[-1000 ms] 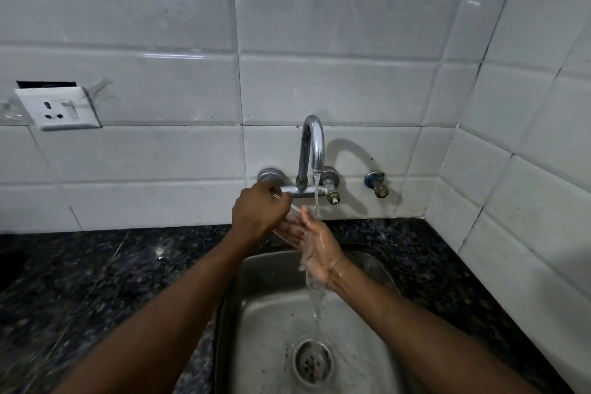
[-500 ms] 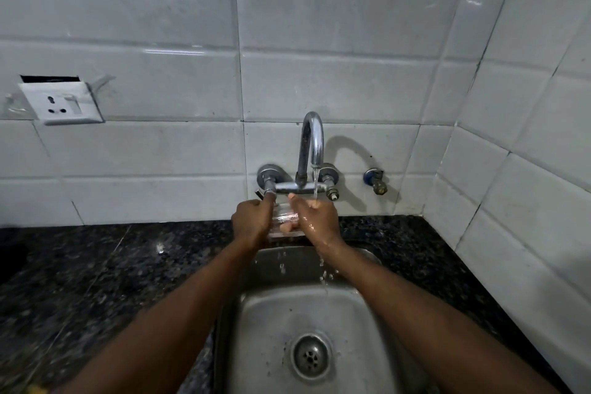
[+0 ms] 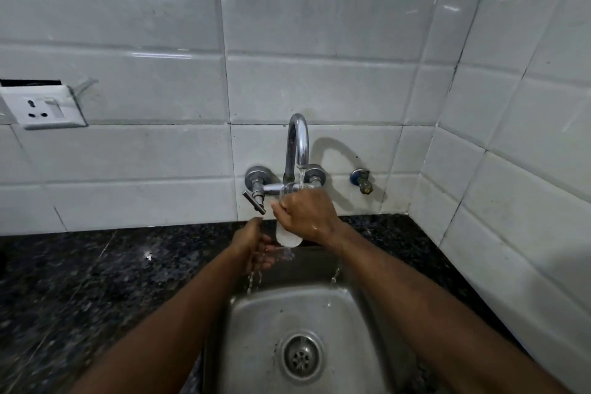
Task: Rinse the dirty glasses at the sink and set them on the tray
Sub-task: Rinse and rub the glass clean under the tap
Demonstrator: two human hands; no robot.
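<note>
One glass (image 3: 287,235) is counted, and two grips: the left grip (image 3: 252,245) and the right grip (image 3: 308,214). One sink (image 3: 256,329) is seen, with one drain (image 3: 300,355) set in it. One tap spout (image 3: 298,141) is counted, one lever handle (image 3: 254,201) is visible to its left, and one small valve (image 3: 361,179) to its right. One socket plate (image 3: 44,110) and one table (image 3: 96,281) are shown.

White tiles (image 3: 319,89), black speckled counter (image 3: 80,281) (grey flecks), silver sink (image 3: 256,329).
</note>
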